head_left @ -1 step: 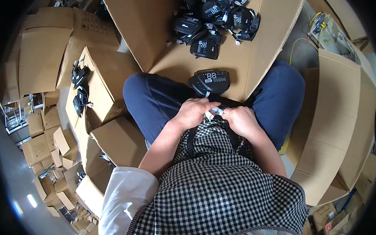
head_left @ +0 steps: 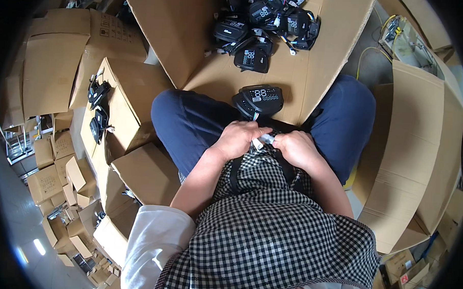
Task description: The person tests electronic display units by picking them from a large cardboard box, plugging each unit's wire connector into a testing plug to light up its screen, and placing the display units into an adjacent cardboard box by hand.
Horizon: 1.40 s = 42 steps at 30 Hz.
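Note:
My left hand [head_left: 237, 138] is closed, thumb and forefinger pinching a white plug connector [head_left: 257, 143] on thin wires, close above my lap. Right beside it my right hand [head_left: 295, 146] is closed on a second white, partly translucent connector [head_left: 267, 138]. Fingers cover much of both connectors, so I cannot tell whether they are joined. Just beyond my hands a black digital display unit [head_left: 258, 100] lies at the near edge of the large carton, its face up. Coloured wires [head_left: 256, 116] run from it toward my left hand.
Several similar black display units [head_left: 251, 57] with wires lie heaped deeper in the large open carton [head_left: 203, 85]. More black units [head_left: 99, 107] rest on a box at left. Open cartons [head_left: 151, 175] stand left, another [head_left: 407, 150] at right. A yellow-cabled device [head_left: 408, 43] sits far right.
The white connector at my right fingers has shifted and tilted slightly. Both hands stay almost where they were, and the display unit has not moved.

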Available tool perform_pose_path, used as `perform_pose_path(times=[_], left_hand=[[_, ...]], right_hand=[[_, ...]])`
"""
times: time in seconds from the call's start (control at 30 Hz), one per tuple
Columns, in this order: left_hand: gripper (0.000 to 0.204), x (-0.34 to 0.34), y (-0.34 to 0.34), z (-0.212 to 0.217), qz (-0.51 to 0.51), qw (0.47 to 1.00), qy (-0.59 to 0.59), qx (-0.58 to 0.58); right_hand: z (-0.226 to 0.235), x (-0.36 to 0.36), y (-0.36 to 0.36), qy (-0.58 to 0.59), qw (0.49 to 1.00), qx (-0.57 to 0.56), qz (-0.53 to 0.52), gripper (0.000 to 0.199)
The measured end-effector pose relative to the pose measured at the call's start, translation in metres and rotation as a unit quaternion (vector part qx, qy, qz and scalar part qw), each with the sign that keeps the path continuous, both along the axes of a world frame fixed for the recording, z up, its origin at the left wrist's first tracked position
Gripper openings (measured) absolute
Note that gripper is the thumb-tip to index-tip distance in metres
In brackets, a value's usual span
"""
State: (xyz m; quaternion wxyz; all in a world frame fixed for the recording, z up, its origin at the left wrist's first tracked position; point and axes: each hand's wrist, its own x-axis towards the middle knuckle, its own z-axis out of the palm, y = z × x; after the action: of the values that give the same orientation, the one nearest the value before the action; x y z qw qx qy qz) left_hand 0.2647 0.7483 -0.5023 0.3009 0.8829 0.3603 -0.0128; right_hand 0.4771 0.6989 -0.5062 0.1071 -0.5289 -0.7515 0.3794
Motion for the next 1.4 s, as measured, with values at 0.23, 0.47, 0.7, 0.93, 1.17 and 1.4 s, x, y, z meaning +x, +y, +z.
perform_pose_path(times=[0.23, 0.47, 0.7, 0.93, 1.17, 1.4], left_hand=[[0.057, -0.010, -0.007, 0.001, -0.027, 0.999, -0.026, -0.028], [0.049, -0.001, -0.003, -0.007, 0.075, 0.994, -0.077, -0.034], [0.046, 0.003, 0.003, -0.014, 0.100, 0.982, -0.115, -0.110], [0.055, -0.002, 0.007, -0.018, 0.097, 0.989, -0.042, -0.107], [0.058, -0.001, 0.000, -0.009, 0.028, 0.994, 0.102, -0.026], [0.047, -0.005, 0.002, -0.010, 0.027, 0.999, 0.035, 0.006]], right_hand=[[-0.004, -0.010, -0.003, 0.004, 0.999, -0.010, 0.036, 0.015], [0.000, -0.023, -0.005, -0.004, 0.989, 0.006, -0.148, 0.017], [0.006, -0.032, -0.019, -0.006, 0.961, 0.164, -0.221, 0.010], [0.026, -0.037, -0.022, -0.080, 0.954, 0.252, -0.144, 0.009], [0.019, -0.035, -0.012, -0.108, 0.977, 0.185, 0.008, 0.009], [0.016, -0.037, -0.019, -0.064, 0.983, 0.149, -0.088, 0.007]])
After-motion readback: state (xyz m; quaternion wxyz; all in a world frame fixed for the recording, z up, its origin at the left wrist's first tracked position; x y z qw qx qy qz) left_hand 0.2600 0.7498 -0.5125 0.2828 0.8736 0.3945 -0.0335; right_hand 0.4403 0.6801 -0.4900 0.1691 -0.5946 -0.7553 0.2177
